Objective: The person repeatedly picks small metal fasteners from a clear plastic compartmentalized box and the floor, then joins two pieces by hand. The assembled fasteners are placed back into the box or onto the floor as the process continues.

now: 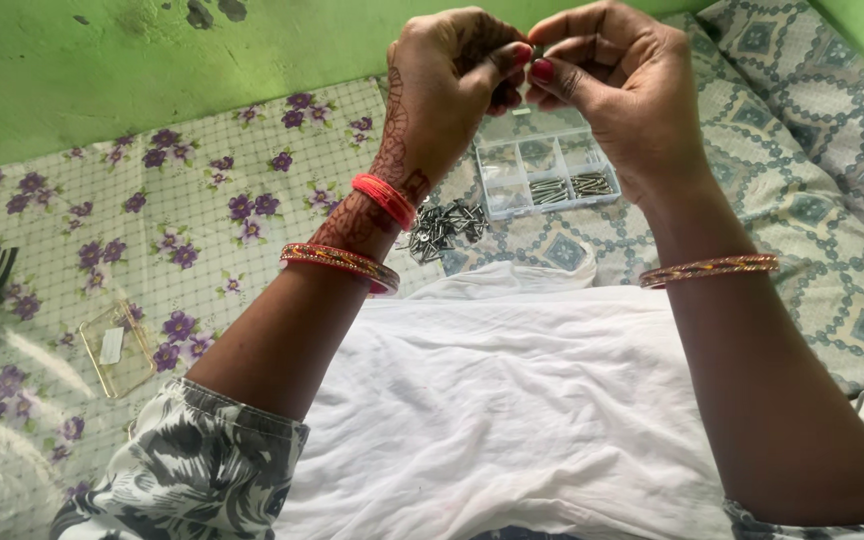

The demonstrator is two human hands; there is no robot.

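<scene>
Left hand [452, 75]: fingertips pinch a tiny dark part, raised for close sight.
Right hand [607, 85]: pinches the same part, steadying it.
Compartment box [544, 172]: open on the bed, within reach.
Screw pile [442, 228]: loose beside the box.

We hold our left hand [452, 85] and right hand [617, 95] raised with fingertips together, above the clear compartment box [544, 172] and the loose pile of small metal parts [442, 228], so a straight drop meets those. To the left, the flowered sheet [152, 210] lies open up to the green wall [152, 60], with only a clear lid [117, 348] on it. The white cloth [512, 400] fills the near middle.
</scene>
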